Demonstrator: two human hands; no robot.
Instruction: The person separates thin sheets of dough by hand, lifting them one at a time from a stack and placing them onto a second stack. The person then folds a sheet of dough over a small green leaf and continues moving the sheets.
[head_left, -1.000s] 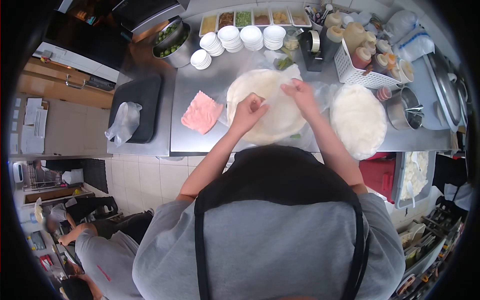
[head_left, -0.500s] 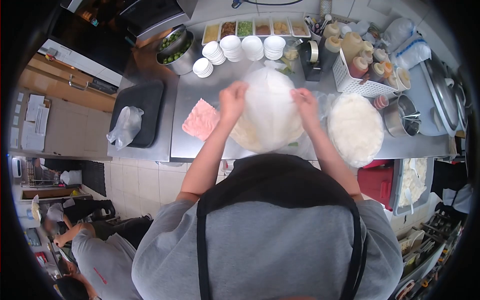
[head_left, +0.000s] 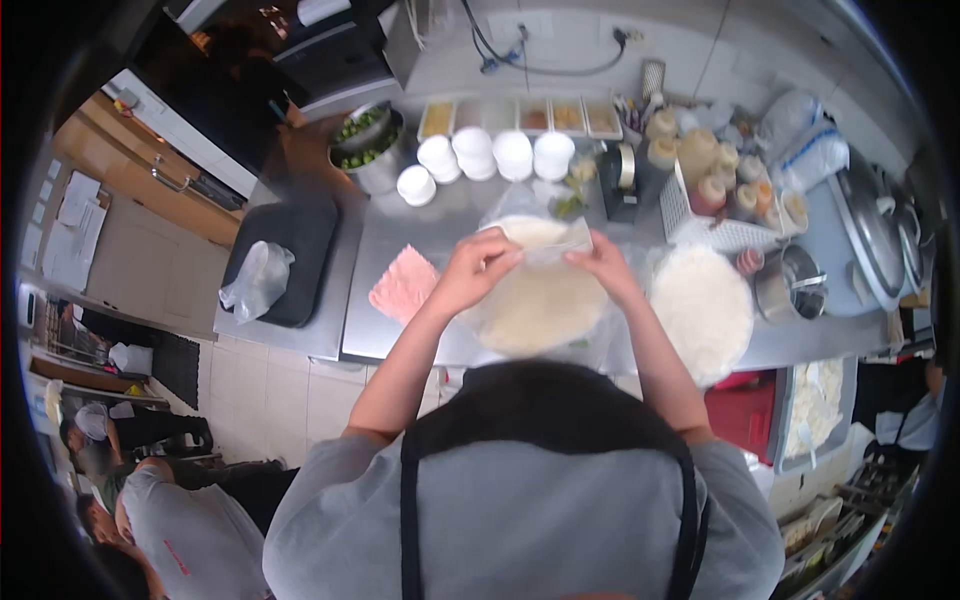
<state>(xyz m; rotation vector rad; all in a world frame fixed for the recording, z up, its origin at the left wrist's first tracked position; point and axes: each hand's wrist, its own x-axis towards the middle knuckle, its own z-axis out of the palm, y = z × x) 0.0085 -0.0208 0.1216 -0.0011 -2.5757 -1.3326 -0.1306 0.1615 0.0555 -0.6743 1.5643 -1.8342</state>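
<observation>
Both of my hands pinch a translucent plastic sheet (head_left: 546,253) over a pale round flat dough (head_left: 535,305) on the steel counter. My left hand (head_left: 482,268) has its fingers closed on the sheet's left part. On the right, my right hand (head_left: 603,262) grips the other side between thumb and fingers. More clear plastic lies around the dough. A stack of white rounds (head_left: 702,312) rests to the right, and a pink cloth (head_left: 404,284) lies to the left.
Behind are stacked white cups (head_left: 513,155), ingredient trays (head_left: 568,117), a pot of green limes (head_left: 368,160) and a black dispenser (head_left: 619,185). A bottle basket (head_left: 710,215) stands right; a black tray (head_left: 296,285) lies left. Other people (head_left: 195,530) are at lower left.
The view has tilted upward. My hands have drawn closer together and the sheet, earlier spread wide and raised between them, is now bunched near the dough's back edge, uncovering more dough.
</observation>
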